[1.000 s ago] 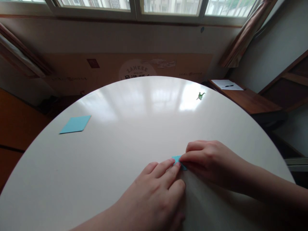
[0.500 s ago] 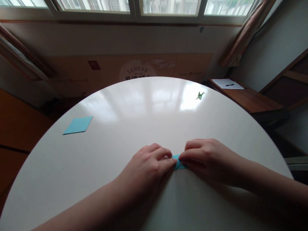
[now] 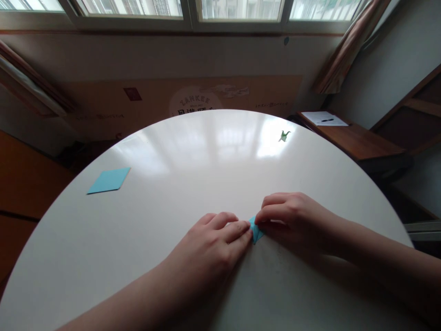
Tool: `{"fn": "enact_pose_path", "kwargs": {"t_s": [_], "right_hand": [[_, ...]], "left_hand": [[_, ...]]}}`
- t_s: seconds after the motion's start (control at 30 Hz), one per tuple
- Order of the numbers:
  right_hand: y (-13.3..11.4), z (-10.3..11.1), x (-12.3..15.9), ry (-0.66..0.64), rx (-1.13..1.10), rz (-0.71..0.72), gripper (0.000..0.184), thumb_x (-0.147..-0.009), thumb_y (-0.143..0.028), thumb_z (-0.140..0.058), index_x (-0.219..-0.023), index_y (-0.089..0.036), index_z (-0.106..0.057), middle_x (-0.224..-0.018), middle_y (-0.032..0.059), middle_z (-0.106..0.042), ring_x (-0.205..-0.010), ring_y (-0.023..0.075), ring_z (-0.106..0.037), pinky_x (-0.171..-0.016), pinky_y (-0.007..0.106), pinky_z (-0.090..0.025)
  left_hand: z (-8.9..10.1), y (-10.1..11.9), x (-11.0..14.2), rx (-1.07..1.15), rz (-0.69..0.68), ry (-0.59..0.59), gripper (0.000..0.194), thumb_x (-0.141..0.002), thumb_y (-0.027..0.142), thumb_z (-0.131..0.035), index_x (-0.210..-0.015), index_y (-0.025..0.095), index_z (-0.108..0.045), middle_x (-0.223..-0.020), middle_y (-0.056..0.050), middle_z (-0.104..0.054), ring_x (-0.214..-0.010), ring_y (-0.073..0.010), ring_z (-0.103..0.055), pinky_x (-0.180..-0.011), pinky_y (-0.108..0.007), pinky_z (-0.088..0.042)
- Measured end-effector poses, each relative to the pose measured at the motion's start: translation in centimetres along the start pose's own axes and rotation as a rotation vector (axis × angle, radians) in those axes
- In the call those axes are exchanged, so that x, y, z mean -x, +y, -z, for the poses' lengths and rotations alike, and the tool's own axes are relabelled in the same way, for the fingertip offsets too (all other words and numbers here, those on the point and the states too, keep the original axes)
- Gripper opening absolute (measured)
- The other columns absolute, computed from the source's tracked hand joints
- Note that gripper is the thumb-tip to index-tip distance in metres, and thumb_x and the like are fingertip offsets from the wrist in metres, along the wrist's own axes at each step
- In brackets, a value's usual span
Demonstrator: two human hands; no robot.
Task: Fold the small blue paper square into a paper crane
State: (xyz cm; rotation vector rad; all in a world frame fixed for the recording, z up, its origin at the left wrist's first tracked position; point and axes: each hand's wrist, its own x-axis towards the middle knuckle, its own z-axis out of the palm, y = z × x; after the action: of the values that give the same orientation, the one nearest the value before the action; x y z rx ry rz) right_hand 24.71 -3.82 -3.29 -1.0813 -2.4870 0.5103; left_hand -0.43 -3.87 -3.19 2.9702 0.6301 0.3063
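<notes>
A small folded piece of light-blue origami paper [image 3: 255, 231] lies at the front middle of the white round table [image 3: 193, 184], between my two hands. My left hand [image 3: 220, 239] is closed on its left edge, thumb and fingertips pressed together there. From the right, my right hand [image 3: 292, 216] pinches the paper's other side with thumb and forefinger. The fingers of both hands cover much of the paper, so its full folded shape is hidden.
A stack of flat blue paper sheets [image 3: 109, 180] sits on the table's left side. A small green folded paper crane [image 3: 284, 135] stands near the far right edge. Beyond it, a wooden side table [image 3: 368, 141] bears a white sheet [image 3: 315, 118] and a pen [image 3: 327, 120].
The folded paper has turned and shows a narrower, more pointed shape. My left fingers have straightened and drawn closer together over its edge. My right hand has shifted slightly up and left.
</notes>
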Motion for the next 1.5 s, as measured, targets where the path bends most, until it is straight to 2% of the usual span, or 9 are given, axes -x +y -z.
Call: {"fn": "enact_pose_path", "kwargs": {"t_s": [0.37,0.53,0.73,0.93,1.13,1.37,1.5], "right_hand": [[0.0,-0.1,0.1,-0.012,-0.05,-0.036,0.015,-0.09,-0.018,-0.063,-0.094,-0.022,-0.077,-0.086,0.0015,-0.07,-0.071,0.0114,-0.064,-0.066,0.021,-0.043],[-0.3,-0.2,0.0,0.021,-0.033,-0.054,0.016,-0.09,-0.015,-0.062,-0.093,-0.022,-0.076,-0.086,0.0005,-0.069,-0.069,0.0102,-0.062,-0.065,0.02,-0.042],[-0.6,-0.2,-0.2,0.061,-0.003,-0.012,0.015,-0.092,-0.016,-0.061,-0.091,-0.021,-0.075,-0.085,0.002,-0.068,-0.069,0.0104,-0.061,-0.063,0.02,-0.041],[-0.8,-0.2,0.2,0.073,-0.018,-0.015,0.014,-0.092,-0.016,-0.062,-0.094,-0.021,-0.075,-0.088,0.0026,-0.066,-0.069,0.0098,-0.06,-0.064,0.02,-0.043],[-0.8,-0.5,0.3,0.022,-0.056,-0.062,0.02,-0.092,-0.016,-0.061,-0.101,-0.024,-0.077,-0.09,0.003,-0.067,-0.071,0.011,-0.063,-0.067,0.021,-0.045],[-1.0,-0.1,0.2,-0.034,-0.103,-0.147,0.018,-0.091,-0.017,-0.064,-0.098,-0.025,-0.078,-0.09,0.002,-0.067,-0.072,0.0112,-0.063,-0.068,0.022,-0.046],[-1.0,-0.1,0.1,-0.037,-0.109,-0.153,0.017,-0.09,-0.017,-0.065,-0.097,-0.025,-0.078,-0.09,0.0009,-0.067,-0.072,0.0106,-0.064,-0.068,0.022,-0.046]], "left_hand": [[0.8,0.4,-0.3,0.035,0.027,-0.046,0.032,-0.101,0.016,-0.049,-0.131,0.016,-0.059,-0.129,-0.007,-0.069,-0.116,-0.0247,-0.06,-0.095,-0.04,-0.048],[0.6,0.5,-0.3,-0.055,0.007,-0.044,0.033,-0.101,0.016,-0.049,-0.133,0.013,-0.057,-0.126,-0.011,-0.068,-0.116,-0.0259,-0.059,-0.094,-0.04,-0.049],[0.6,0.7,-0.5,-0.139,-0.03,-0.055,0.034,-0.101,0.013,-0.045,-0.133,0.009,-0.055,-0.126,-0.013,-0.066,-0.119,-0.0283,-0.056,-0.096,-0.041,-0.049],[0.7,0.8,-0.6,-0.118,-0.019,-0.088,0.034,-0.1,0.012,-0.046,-0.132,0.008,-0.055,-0.118,-0.012,-0.065,-0.112,-0.0279,-0.056,-0.094,-0.043,-0.051],[0.9,0.9,-0.8,-0.114,0.006,-0.083,0.03,-0.098,0.01,-0.048,-0.126,0.008,-0.058,-0.107,-0.011,-0.065,-0.103,-0.0269,-0.058,-0.089,-0.042,-0.052],[1.4,1.4,-0.8,-0.051,-0.025,-0.08,0.022,-0.096,0.011,-0.053,-0.115,0.013,-0.063,-0.105,-0.008,-0.065,-0.094,-0.0243,-0.057,-0.083,-0.039,-0.051],[2.0,1.3,-0.7,0.038,0.011,-0.094,0.024,-0.094,0.01,-0.052,-0.114,0.016,-0.064,-0.103,-0.006,-0.065,-0.092,-0.0238,-0.056,-0.082,-0.039,-0.05]]}}
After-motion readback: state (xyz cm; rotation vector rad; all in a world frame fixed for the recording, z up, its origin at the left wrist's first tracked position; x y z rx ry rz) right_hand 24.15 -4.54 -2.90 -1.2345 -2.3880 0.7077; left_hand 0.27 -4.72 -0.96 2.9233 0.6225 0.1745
